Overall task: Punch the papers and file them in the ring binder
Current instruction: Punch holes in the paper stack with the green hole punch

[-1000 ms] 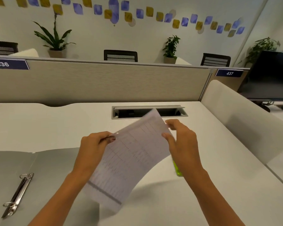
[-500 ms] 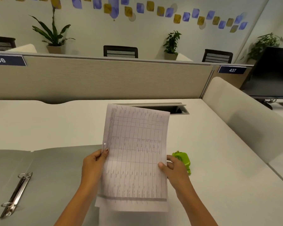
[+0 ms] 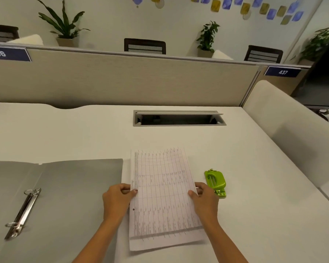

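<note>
Looking down at a white office desk (image 3: 84, 133). Two bare hands hold a thin stack of white papers (image 3: 163, 196) printed with a grid of table lines, in the middle of the desk toward its front edge. At least two sheets show, the lower one sticking out at the bottom. The print is too small to read. One dark punched hole shows on the left margin.

The left hand (image 3: 117, 201) pinches the left edge of the papers, thumb on top and the other fingers curled underneath. The right hand (image 3: 205, 202) pinches the right edge the same way. It is unclear whether the papers rest on the desk.

One lime-green plastic hole punch (image 3: 216, 182) lies on the desk just beside the right hand, on its outer side. One grey ring binder (image 3: 68, 196) lies open and flat at the front left of the desk, its right edge just beside the papers. Its metal ring mechanism (image 3: 22, 213) has two rings.

One rectangular cable slot (image 3: 179, 119) is set in the desk near the back edge. Behind it stands a beige partition (image 3: 131, 80) with two dark blue labels, reading "436" (image 3: 8, 53) and "437" (image 3: 283, 72). Beyond the partition are three potted plants (image 3: 65, 21) and three dark chair backs (image 3: 144, 46). One black monitor (image 3: 325, 78) stands at the right.
</note>
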`<move>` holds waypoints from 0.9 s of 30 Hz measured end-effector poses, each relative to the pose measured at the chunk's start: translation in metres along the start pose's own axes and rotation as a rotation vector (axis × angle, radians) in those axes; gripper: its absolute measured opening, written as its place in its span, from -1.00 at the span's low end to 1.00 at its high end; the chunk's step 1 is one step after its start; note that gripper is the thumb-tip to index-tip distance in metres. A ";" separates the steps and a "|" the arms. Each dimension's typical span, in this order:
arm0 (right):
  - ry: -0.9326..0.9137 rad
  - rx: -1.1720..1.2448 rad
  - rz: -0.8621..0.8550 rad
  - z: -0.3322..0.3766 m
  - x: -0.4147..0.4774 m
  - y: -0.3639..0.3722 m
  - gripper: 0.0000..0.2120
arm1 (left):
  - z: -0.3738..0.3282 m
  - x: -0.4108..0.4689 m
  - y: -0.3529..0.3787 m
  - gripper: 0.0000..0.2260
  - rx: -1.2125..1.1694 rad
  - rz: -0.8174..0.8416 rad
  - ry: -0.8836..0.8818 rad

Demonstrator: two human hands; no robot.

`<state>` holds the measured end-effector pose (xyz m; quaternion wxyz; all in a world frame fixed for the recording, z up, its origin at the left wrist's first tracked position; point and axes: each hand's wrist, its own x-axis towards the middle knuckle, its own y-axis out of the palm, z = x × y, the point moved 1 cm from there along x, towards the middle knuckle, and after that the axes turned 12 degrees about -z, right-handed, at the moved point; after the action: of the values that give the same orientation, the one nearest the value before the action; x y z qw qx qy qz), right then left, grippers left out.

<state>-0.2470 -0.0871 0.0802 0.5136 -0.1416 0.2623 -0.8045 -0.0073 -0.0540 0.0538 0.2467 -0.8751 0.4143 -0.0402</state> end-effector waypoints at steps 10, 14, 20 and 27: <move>-0.016 -0.076 -0.021 -0.018 -0.004 0.010 -0.71 | 0.011 -0.006 0.007 -0.83 0.247 -0.088 0.185; -0.047 -0.140 -0.031 -0.023 -0.003 0.015 -0.65 | 0.013 -0.003 0.007 -0.76 0.279 -0.093 0.194; -0.101 -0.204 -0.064 -0.025 -0.004 0.017 -0.61 | 0.015 -0.002 0.006 -0.79 0.246 -0.081 0.197; -0.211 -0.106 -0.101 -0.013 -0.008 0.006 -0.68 | 0.011 -0.016 -0.001 -0.90 0.150 -0.146 0.323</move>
<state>-0.2454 -0.0782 0.0658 0.4892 -0.2655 0.2414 -0.7950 -0.0144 -0.0371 0.0467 0.2382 -0.8642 0.3796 -0.2287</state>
